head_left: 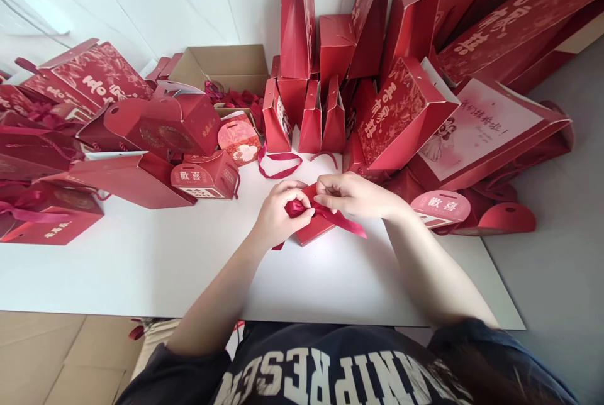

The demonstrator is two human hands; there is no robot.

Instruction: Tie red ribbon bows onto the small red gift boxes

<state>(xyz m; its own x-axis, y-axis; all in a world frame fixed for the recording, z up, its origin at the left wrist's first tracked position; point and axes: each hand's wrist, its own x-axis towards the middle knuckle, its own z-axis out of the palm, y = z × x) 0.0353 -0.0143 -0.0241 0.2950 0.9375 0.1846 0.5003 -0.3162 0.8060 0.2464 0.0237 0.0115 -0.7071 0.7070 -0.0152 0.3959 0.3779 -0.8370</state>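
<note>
A small red gift box (313,230) lies on the white table in front of me, partly covered by my hands. Dark pink ribbon (346,222) crosses its top, with one tail trailing off to the right. My left hand (284,211) pinches the ribbon between thumb and fingers at the box's left side. On the right, my right hand (346,196) has its fingertips closed on the ribbon too. Whether a knot or bow sits between the hands is hard to make out.
Red boxes (111,78) crowd the table's left side. Tall red gift bags (298,21) and more boxes stand along the back and right. A cardboard carton (226,62) holds ribbons. A loose ribbon loop (280,172) lies beyond my hands. The white table (189,273) ends close to my body.
</note>
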